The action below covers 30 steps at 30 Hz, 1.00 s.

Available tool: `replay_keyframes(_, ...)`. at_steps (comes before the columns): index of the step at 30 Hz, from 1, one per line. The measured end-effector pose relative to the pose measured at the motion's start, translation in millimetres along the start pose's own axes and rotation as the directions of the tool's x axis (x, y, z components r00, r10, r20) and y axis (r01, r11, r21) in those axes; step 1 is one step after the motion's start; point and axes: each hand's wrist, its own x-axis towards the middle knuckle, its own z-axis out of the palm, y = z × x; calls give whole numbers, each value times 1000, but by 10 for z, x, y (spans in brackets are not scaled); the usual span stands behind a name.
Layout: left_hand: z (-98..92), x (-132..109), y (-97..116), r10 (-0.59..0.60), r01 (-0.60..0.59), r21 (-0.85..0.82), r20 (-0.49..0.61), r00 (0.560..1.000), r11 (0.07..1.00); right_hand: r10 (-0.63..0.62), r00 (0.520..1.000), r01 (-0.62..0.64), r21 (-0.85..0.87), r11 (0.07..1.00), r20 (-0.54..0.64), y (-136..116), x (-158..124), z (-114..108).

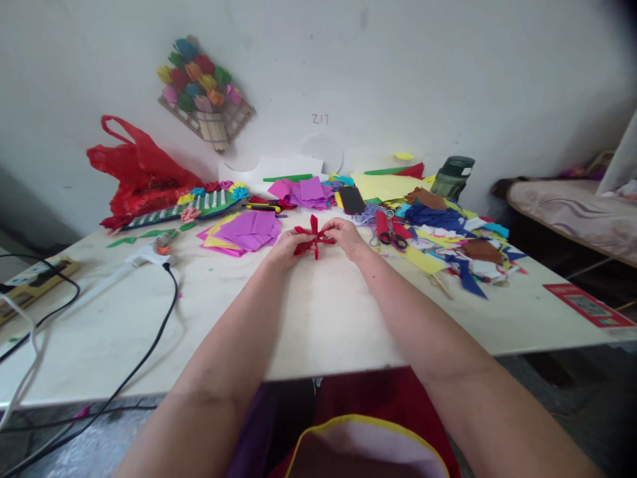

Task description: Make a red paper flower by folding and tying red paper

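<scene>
Between my two hands, just above the tabletop, is a red paper flower (314, 232) with several narrow folded petals spread like a star. My left hand (288, 247) pinches its left side, fingers closed on a petal. On the other side my right hand (344, 238) grips a right-hand petal between thumb and fingertips. Left of the hands lies a stack of purple and yellow paper sheets (249, 231). To the right, scissors (391, 232) rest on red paper.
A white glue gun (152, 252) with a black cord lies at left, near a power strip (40, 282). Paper scraps (478, 249) heap up at right, with a green bottle (452, 176) behind. A red plastic bag (139, 169) and phone (352, 199) sit at the back.
</scene>
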Motion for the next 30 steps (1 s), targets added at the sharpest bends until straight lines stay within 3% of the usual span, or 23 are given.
replay_keyframes(5,-38,45,-56,4,-4,18,18,1000,1000,8,999,-8,3,1000,-35,-46,-9,-1)
replay_keyframes(11,-36,55,-73,40,-42,72,23,999,997,-85,990,80,-41,996,-110,-9,32,-8)
replay_keyframes(20,-5,37,-65,68,-67,90,-10,998,994,-247,965,238,-102,966,-92,48,74,1)
replay_keyframes(30,29,13,-53,86,-86,98,-1,996,991,-254,963,231,-204,951,-90,91,101,-8)
